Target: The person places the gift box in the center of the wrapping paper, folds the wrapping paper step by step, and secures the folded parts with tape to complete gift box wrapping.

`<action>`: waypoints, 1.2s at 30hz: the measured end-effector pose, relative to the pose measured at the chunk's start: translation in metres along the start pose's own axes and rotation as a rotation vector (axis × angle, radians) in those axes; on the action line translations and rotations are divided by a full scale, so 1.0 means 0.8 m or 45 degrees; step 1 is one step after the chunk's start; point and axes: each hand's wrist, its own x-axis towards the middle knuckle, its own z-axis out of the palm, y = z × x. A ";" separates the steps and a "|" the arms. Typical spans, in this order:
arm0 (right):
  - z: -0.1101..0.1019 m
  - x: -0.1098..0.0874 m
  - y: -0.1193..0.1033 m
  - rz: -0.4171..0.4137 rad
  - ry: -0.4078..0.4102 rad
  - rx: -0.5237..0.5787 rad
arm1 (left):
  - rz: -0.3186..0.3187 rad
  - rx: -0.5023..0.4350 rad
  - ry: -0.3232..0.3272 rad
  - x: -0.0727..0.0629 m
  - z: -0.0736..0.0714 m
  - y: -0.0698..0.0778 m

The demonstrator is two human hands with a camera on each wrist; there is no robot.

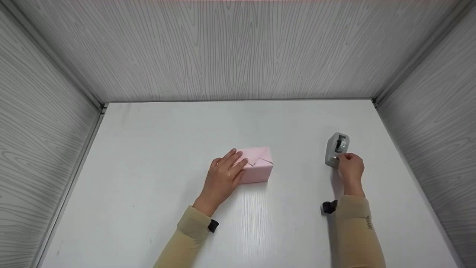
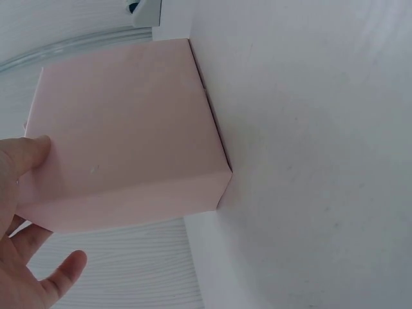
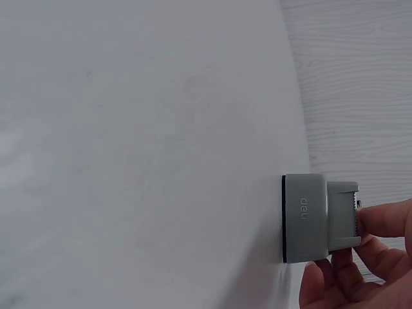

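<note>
A box wrapped in pink paper (image 1: pixel 256 174) sits on the white table, its folded paper flap showing on top. My left hand (image 1: pixel 222 178) holds its left end, fingers spread over the top. In the left wrist view the thumb (image 2: pixel 33 153) presses a side face of the box. To the right stands a grey tape dispenser (image 1: pixel 331 149) with a roll of clear tape (image 1: pixel 341 144). My right hand (image 1: pixel 351 169) is at the dispenser's near end, thumb and forefinger pinching the tape's end by the toothed cutter (image 3: pixel 355 214). The clear tape itself hardly shows between the fingertips.
The white table (image 1: pixel 167 130) meets a grey wood-grain panel (image 1: pixel 238 52) at the back. Similar panels stand along the left and right sides. A small black device (image 1: pixel 329 207) sits at the right wrist and another (image 1: pixel 213 226) at the left.
</note>
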 end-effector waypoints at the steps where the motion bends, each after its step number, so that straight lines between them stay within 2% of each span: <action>1: 0.000 0.000 -0.001 0.008 0.001 -0.001 | -0.002 0.003 -0.001 0.000 0.000 0.000; 12: -0.001 -0.003 -0.010 0.072 0.022 0.029 | -0.007 -0.008 -0.013 0.000 -0.001 0.001; 18: -0.004 -0.003 -0.018 0.123 -0.041 0.151 | -0.011 0.012 -0.016 0.000 -0.002 0.001; 22: -0.003 -0.005 -0.015 0.186 -0.068 0.168 | -0.003 0.015 -0.011 -0.001 -0.001 0.001; 29: -0.002 -0.008 -0.010 0.238 -0.083 0.314 | 0.006 -0.009 0.016 -0.001 0.000 0.001; 36: -0.005 -0.012 -0.011 0.312 -0.113 0.454 | 0.001 -0.004 0.010 -0.001 -0.001 0.002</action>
